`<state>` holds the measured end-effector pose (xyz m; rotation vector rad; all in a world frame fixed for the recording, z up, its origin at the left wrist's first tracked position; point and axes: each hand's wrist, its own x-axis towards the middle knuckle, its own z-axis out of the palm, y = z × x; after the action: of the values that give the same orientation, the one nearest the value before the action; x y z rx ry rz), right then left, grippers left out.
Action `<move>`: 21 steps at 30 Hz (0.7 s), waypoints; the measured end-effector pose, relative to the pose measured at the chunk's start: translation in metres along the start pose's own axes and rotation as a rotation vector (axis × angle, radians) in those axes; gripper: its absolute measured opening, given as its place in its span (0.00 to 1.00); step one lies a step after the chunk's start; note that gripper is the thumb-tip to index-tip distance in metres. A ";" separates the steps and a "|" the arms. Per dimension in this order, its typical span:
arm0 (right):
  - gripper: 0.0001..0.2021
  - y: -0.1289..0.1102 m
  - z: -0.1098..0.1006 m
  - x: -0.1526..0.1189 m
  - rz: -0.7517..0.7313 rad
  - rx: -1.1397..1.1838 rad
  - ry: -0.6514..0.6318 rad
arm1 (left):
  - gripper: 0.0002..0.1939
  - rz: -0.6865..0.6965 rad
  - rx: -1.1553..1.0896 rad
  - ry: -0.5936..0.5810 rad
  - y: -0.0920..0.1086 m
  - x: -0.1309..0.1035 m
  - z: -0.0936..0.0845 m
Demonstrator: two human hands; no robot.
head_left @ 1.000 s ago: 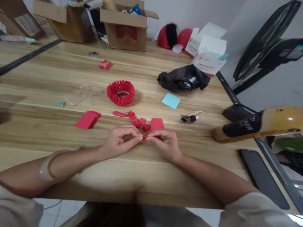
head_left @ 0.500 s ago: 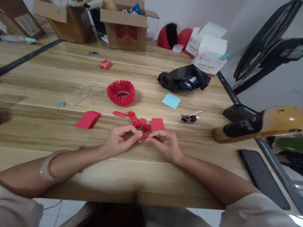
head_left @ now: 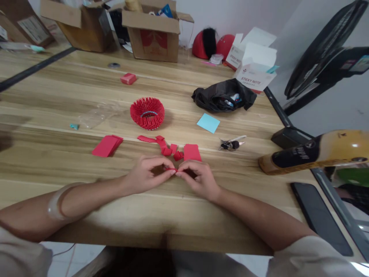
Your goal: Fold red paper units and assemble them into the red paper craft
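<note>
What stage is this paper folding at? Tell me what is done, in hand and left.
Done: a red ring of interlocked folded pieces stands on the table, with several folded red units before it. In hand: the left hand and right hand pinch one small red paper piece between their fingertips. Left: a stack of flat red slips and another lie unfolded.

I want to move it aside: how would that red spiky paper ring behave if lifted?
The red paper ring looks built from many small folded pieces, so it is probably very light and might come apart if squeezed. It sits wide and low on the table, so tipping seems unlikely.
</note>
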<state>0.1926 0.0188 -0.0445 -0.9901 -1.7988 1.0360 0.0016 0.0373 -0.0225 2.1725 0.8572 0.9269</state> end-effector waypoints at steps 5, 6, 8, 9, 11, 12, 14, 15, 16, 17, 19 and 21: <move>0.03 0.003 -0.004 0.001 -0.181 -0.181 0.169 | 0.03 0.088 0.104 0.018 -0.002 0.000 -0.001; 0.05 0.005 -0.006 0.002 -0.195 -0.268 0.200 | 0.03 0.112 0.125 0.031 -0.004 0.000 0.000; 0.11 0.009 -0.012 0.003 -0.162 -0.452 0.223 | 0.04 0.165 0.176 0.054 -0.009 0.001 0.000; 0.14 0.011 -0.015 0.004 -0.119 -0.545 0.220 | 0.04 0.191 0.203 0.056 -0.011 0.002 -0.001; 0.18 0.014 -0.020 0.006 -0.042 -0.662 0.176 | 0.05 0.238 0.249 0.033 -0.014 0.003 -0.002; 0.19 0.014 -0.021 0.006 -0.014 -0.692 0.145 | 0.05 0.256 0.268 0.026 -0.015 0.004 -0.003; 0.19 0.015 -0.022 0.007 0.010 -0.705 0.096 | 0.04 0.268 0.307 0.025 -0.015 0.005 -0.005; 0.18 0.015 -0.021 0.007 0.013 -0.703 0.082 | 0.04 0.258 0.327 0.024 -0.015 0.005 -0.006; 0.17 0.015 -0.021 0.007 0.014 -0.701 0.077 | 0.05 0.241 0.344 0.018 -0.015 0.005 -0.006; 0.17 0.015 -0.020 0.007 0.013 -0.701 0.075 | 0.05 0.221 0.356 0.011 -0.015 0.005 -0.006; 0.19 0.015 -0.019 0.007 0.011 -0.705 0.066 | 0.06 0.196 0.359 -0.012 -0.015 0.004 -0.006; 0.20 0.015 -0.019 0.007 0.015 -0.707 0.053 | 0.05 0.200 0.353 -0.010 -0.015 0.003 -0.006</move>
<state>0.2107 0.0355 -0.0499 -1.4225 -2.1588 0.3551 -0.0059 0.0506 -0.0295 2.6026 0.8619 0.9127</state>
